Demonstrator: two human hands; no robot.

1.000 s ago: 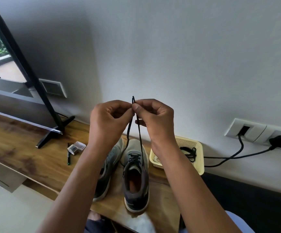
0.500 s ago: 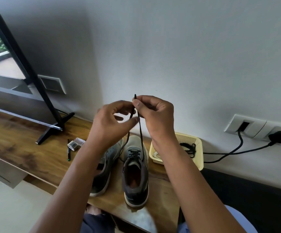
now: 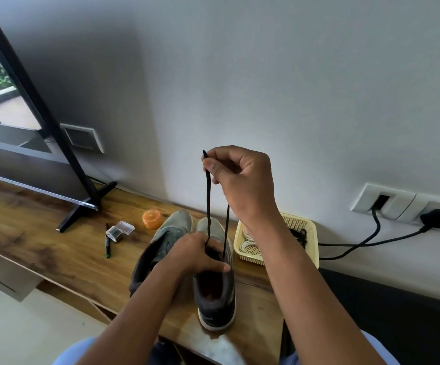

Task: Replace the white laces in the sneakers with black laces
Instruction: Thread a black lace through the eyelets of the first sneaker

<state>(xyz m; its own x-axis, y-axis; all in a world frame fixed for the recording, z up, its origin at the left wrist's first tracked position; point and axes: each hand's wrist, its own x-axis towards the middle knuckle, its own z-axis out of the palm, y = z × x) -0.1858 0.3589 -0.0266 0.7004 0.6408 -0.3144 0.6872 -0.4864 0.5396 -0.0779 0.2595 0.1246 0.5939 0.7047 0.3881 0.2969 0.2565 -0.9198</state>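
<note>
Bare tabletop point(image 3: 55, 248) lies left of the sneakers point(image 3: 215, 285); basket point(image 3: 311, 233) crowds their right.

orange lid point(image 3: 152, 218) | pen point(image 3: 107, 243) | clear box point(image 3: 120, 231) | wooden shelf point(image 3: 42, 233)

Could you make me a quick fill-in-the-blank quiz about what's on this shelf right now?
1. The right hand holds up the ends of a ____ lace.
2. The left hand rests on a ____.
3. The small jar beside the shoes is ____.
4. The basket stands to the ____ of the shoes.

Missing: black; shoe; orange; right
</note>
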